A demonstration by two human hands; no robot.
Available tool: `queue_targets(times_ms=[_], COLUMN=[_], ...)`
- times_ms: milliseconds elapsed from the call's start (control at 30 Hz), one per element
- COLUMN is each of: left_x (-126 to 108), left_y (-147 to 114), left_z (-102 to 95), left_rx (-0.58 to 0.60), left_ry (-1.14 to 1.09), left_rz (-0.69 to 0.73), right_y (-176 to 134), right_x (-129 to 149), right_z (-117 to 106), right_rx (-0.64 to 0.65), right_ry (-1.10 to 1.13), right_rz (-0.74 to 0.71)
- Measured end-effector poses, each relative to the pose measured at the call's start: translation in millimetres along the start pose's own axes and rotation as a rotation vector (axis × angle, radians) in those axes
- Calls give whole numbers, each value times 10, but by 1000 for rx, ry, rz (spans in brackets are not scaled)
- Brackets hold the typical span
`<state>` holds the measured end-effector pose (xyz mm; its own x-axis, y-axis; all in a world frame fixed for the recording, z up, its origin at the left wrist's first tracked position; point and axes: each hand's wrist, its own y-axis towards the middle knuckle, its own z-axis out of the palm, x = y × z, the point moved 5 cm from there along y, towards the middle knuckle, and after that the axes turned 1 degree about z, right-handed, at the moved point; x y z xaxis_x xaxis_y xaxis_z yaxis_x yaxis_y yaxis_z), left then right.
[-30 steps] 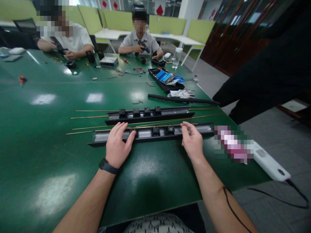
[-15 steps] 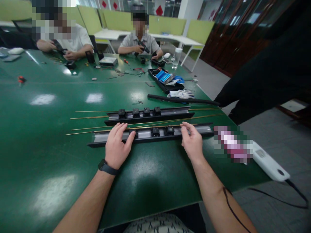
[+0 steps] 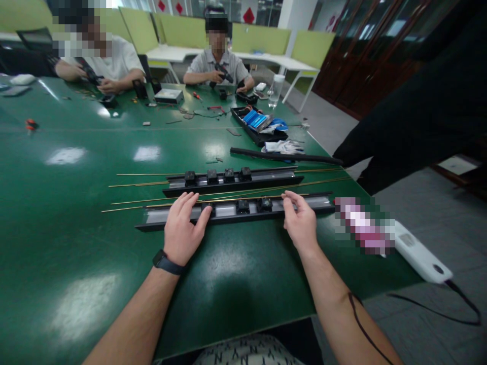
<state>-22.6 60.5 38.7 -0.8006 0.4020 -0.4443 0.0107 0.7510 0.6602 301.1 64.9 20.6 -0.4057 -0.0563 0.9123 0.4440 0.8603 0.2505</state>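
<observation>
Nearest to me lies a long black channel (image 3: 228, 221) with a pale inner strip and several black blocks (image 3: 265, 204) in it. My left hand (image 3: 183, 223) rests across its left part, fingers stretched out and thumb spread beside a partly hidden block. At the right part, my right hand (image 3: 299, 219) has its thumb and index finger closed at a thin brass rod (image 3: 251, 197) along the channel's far edge. More brass rods (image 3: 127, 203) lie just beyond. Farther back is a second black channel (image 3: 232, 186) holding several black blocks (image 3: 212, 176).
A black foam tube (image 3: 281, 155), white gloves (image 3: 283, 147) and a black tray (image 3: 262, 137) with blue items lie behind the channels. A white power strip (image 3: 422, 253) sits at the right edge. Two people work across the green table (image 3: 95, 263); another stands at right.
Both hands keep their places on the near channel. The whole view has shifted very slightly to the left; the person at the far left has leaned a little.
</observation>
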Motion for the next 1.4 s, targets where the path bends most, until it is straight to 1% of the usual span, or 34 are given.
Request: queue_targets(times_ms=[267, 667, 1400], left_x=[6, 21, 15], left_y=[5, 2, 6], left_z=[3, -9, -14], left_rx=[10, -21, -23], left_ry=[-13, 23, 26], left_rz=[-39, -15, -17], right_y=[-1, 3, 4], right_x=[14, 9, 6], right_z=[-2, 3, 6], right_rx=[4, 1, 5], right_ry=[-8, -8, 4], right_rz=[-11, -9, -3])
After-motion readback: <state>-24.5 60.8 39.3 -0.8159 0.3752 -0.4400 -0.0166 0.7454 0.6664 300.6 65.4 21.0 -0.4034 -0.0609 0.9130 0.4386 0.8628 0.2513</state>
